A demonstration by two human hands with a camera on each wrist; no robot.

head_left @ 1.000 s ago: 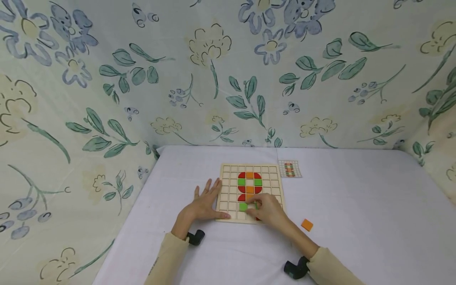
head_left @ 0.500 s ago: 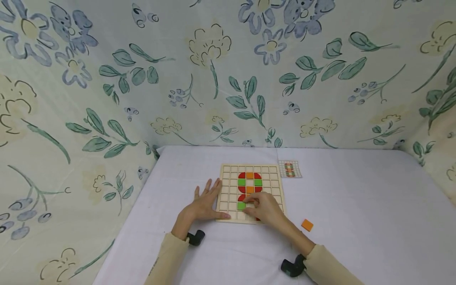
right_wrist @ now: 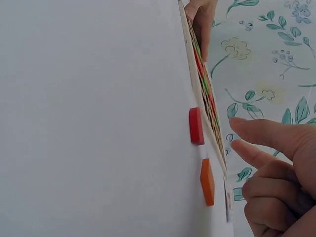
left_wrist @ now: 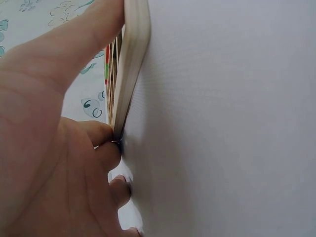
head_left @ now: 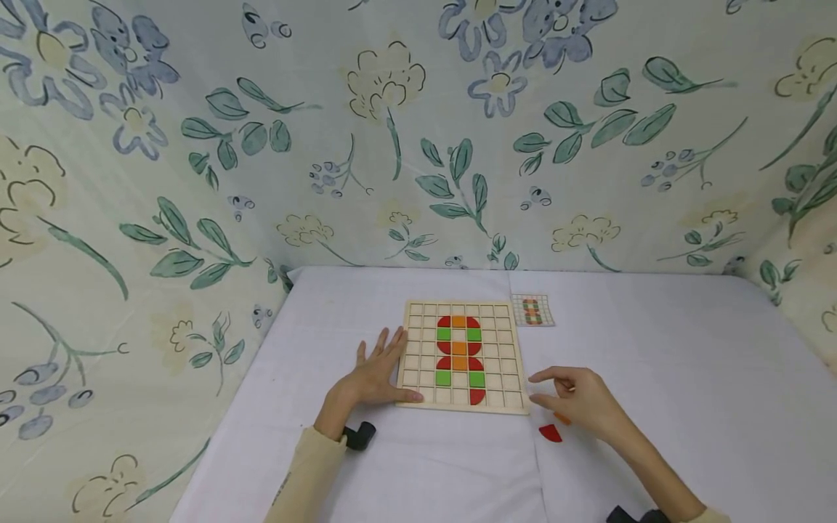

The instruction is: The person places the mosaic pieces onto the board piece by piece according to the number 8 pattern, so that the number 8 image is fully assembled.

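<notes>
The square wooden grid board (head_left: 492, 411) lies on the white cloth, with red quarter-circle, orange square and green square tiles set in its middle columns. Spread against the board's left side is my left hand (head_left: 371, 376), its thumb on the near left corner; the left wrist view has that thumb over the board's thick edge (left_wrist: 137, 49). To the right of the board hovers my right hand (head_left: 585, 403), holding nothing, index finger and thumb parted and the other fingers curled. Below its fingertips lie a red quarter-circle tile (head_left: 551, 434) and an orange square tile (head_left: 562, 418), partly hidden by the hand.
A small card (head_left: 532, 310) printed with a coloured grid pattern lies by the board's far right corner. White cloth (head_left: 686, 349) covers the table, and a floral curtain (head_left: 418, 145) stands behind and on both sides.
My right hand has left the green tile on the board and moved right over the loose tiles. Tiles it was covering now show, as does the loose red one. My left hand stays put.
</notes>
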